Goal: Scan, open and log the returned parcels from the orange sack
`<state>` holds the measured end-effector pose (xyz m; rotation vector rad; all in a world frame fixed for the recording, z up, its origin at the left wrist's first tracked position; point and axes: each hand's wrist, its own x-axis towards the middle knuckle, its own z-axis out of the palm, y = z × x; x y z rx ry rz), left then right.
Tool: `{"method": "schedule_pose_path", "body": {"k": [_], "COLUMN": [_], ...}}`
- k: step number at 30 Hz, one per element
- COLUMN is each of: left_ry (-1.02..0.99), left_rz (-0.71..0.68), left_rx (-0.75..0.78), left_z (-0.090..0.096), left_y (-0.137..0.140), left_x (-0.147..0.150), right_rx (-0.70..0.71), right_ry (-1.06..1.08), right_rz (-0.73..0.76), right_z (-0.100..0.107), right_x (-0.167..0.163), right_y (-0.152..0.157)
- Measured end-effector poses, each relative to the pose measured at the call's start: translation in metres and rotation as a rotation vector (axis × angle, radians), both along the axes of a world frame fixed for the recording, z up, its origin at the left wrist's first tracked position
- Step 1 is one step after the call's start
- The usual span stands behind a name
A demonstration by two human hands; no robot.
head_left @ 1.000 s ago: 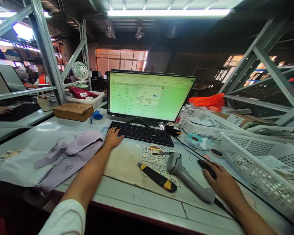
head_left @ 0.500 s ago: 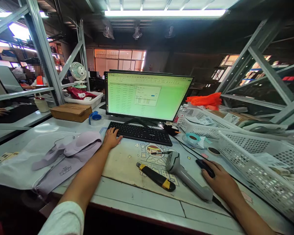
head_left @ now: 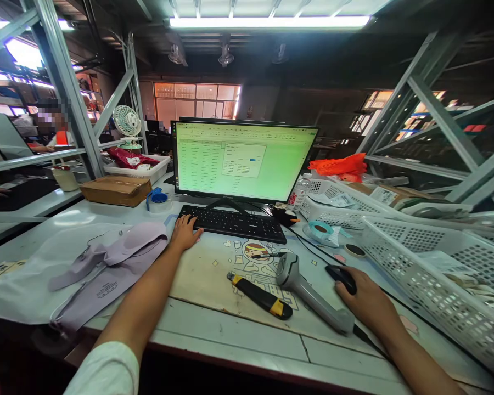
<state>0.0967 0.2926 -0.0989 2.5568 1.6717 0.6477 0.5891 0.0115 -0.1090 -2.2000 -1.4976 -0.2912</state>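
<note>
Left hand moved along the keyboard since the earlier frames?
No, not visibly: judged against the keyboard, the left hand stays at its left end. Both drift slightly left in view together.

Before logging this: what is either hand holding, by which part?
Right hand: the rounded black mouse, around its near end. Left hand: nothing; it rests on the black rectangular keyboard.

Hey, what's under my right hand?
Under your right hand is the black mouse, its front part showing between thumb and fingers. The hand covers its rear, so that end and anything directly beneath the palm cannot be seen.
</note>
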Motion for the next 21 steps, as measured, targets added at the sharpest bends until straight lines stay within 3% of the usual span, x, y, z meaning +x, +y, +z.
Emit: {"method": "schedule_pose_path", "body": {"k": [21], "left_ry": [-0.022], "left_rz": [-0.01], "left_rx": [-0.024], "left_z": [0.0005], "left_y": [0.0005], "left_x": [-0.0002], "right_rx": [-0.057], "right_ry": [0.032], "right_rz": [-0.042], "right_z": [0.0051], "right_x": [-0.0027], "right_y": [-0.0007]}}
